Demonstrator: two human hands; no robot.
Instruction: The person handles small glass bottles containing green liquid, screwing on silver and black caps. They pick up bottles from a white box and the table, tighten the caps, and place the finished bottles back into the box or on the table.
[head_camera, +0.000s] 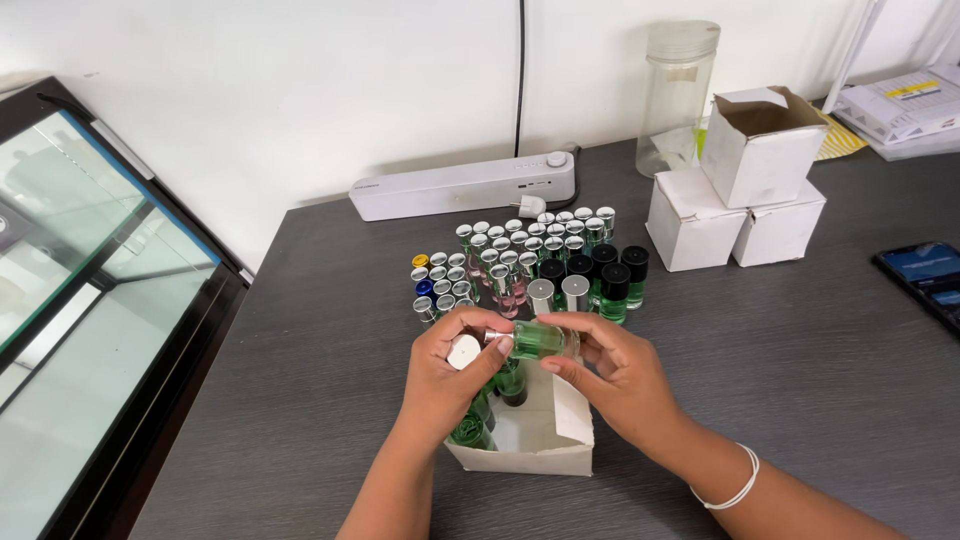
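A small green glass bottle (538, 340) lies sideways between both hands, above an open white cardboard box (560, 440). My left hand (445, 375) grips its silver cap end, and a round white cap shows by the thumb. My right hand (620, 375) holds the bottle's base end with its fingertips. Inside the box, more green bottles (472, 430) stand partly hidden under my left hand. Just beyond the hands stands a cluster of small bottles (530, 260) with silver, black, blue and yellow caps.
A white power strip (460, 187) lies along the wall at the back. A tall clear jar (678, 95) and three stacked white boxes (745, 190) stand back right. A phone (925, 275) lies at the right edge. A glass cabinet (90, 300) borders the grey table's left side.
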